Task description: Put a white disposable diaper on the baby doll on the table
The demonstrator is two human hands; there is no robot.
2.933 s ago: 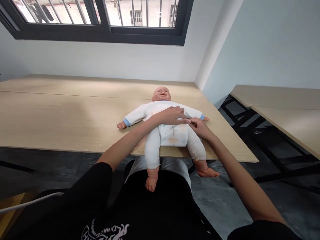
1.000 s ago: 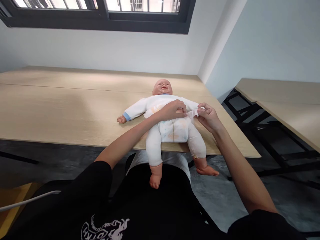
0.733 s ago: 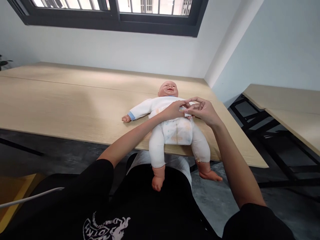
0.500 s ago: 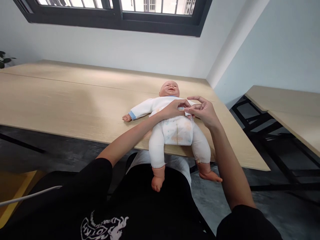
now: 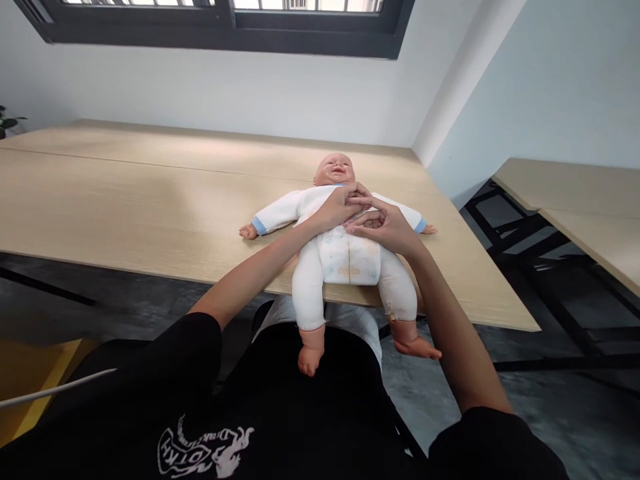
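A baby doll [image 5: 319, 197] in a white top with blue cuffs lies on its back, legs hanging over the table's front edge. Around its hips is a white printed diaper [image 5: 350, 259]. My left hand [image 5: 340, 207] rests on the belly, its curved fingers gripping the diaper's upper edge. From the other side my right hand [image 5: 385, 225] reaches in, thumb and fingers bent onto the same waist edge, its fingertips overlapping the left ones. Both hands hide the waistband and any tab beneath them.
The light wooden table [image 5: 150, 200] reaches back to the wall under a dark-framed window [image 5: 310, 33]. Another table [image 5: 590, 207] with black legs stands to the right. Something yellow [image 5: 47, 387] and a white cable [image 5: 60, 390] are at lower left.
My right hand has moved left and down from the diaper's side, where it pinched a white piece, to the waist middle against my left hand. The doll's arm on the right now shows.
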